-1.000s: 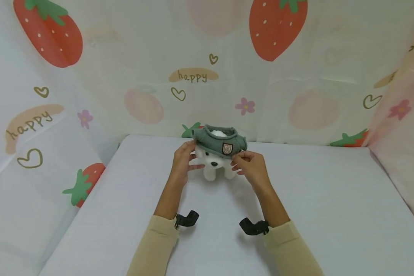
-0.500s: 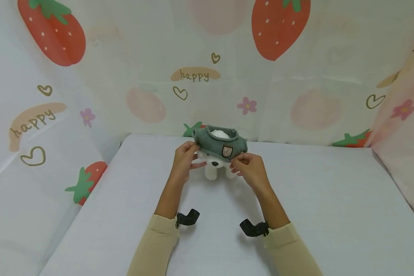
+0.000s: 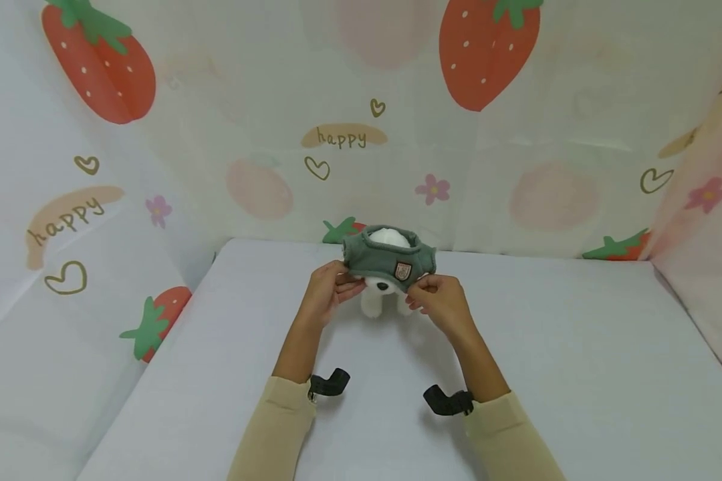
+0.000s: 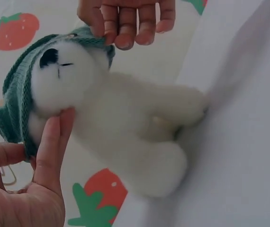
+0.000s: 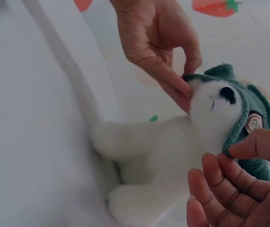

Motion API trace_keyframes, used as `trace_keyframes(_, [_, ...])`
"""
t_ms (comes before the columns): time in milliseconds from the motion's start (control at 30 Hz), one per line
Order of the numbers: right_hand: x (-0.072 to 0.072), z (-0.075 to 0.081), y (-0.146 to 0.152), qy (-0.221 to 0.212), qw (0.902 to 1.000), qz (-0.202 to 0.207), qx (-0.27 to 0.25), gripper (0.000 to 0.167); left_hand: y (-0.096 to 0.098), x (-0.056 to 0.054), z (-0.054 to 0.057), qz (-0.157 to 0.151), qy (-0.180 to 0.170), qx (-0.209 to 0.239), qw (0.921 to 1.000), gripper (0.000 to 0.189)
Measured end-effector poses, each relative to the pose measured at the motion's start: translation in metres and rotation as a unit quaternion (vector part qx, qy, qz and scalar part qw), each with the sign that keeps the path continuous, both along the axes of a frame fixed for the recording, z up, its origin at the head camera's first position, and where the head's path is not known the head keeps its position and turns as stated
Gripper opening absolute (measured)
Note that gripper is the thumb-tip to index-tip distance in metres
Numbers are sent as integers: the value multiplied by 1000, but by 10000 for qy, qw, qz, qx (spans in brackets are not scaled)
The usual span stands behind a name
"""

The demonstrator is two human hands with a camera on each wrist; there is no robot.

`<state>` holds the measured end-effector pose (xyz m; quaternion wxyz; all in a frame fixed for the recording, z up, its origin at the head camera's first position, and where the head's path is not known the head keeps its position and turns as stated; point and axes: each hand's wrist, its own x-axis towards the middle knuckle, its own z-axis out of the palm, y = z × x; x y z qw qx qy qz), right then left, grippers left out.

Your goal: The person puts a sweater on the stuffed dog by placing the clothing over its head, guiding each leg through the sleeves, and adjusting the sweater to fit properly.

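A white plush dog (image 4: 111, 109) with a black nose stands on the table. Over its head lies a small green knitted sweater (image 3: 379, 258) with a shield badge (image 3: 403, 270); it covers the eyes, while the white crown shows through the neck opening. My left hand (image 3: 326, 292) pinches the sweater's lower hem between thumb and finger, its other fingers against the dog's cheek. On the opposite side, my right hand (image 3: 440, 300) pinches the hem near the badge, its remaining fingers loosely bent beside the dog. In both wrist views the muzzle and legs stay uncovered.
The white tabletop (image 3: 577, 347) extends to both sides and toward me. Close behind the dog hangs a cloth backdrop (image 3: 265, 87) printed with strawberries. A black camera mount (image 3: 331, 382) sits on my left wrist, another black mount (image 3: 448, 401) on my right.
The sweater has come down over the dog's face, hiding the eyes, and more of the white crown shows through the neck opening. Both hands have moved slightly down with the hem.
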<state>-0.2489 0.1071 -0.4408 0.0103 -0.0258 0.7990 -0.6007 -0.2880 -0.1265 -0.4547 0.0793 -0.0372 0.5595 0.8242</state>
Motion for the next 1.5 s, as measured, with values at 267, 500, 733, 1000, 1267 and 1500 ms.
trace_keyframes(267, [-2, 0, 6, -190, 9989, 265, 342, 16, 1, -4, -10, -432, -560, 1590, 9847, 32])
trace_keyframes(500, [-5, -5, 9, -571, 9970, 493, 163, 22, 1, -4, -18, -719, -646, 1611, 9822, 31])
trace_keyframes(733, [-7, -10, 7, -1569, 9686, 893, -1710, 40, -4, -3, -16, -1365, -446, 879, 9857, 46])
trace_keyframes(1000, [-7, -15, 8, -1643, 9572, 1182, -2070, 31, -10, -2, -14, -2231, -371, 404, 9732, 52])
trace_keyframes(1267, [-7, -17, 7, -1323, 9835, 945, -795, 30, -6, -1, -17, -1914, -456, 1146, 9737, 56])
trace_keyframes(1500, [-8, -19, 11, -1235, 9887, 794, -288, 36, -5, -2, -25, -1821, -680, 1338, 9718, 55])
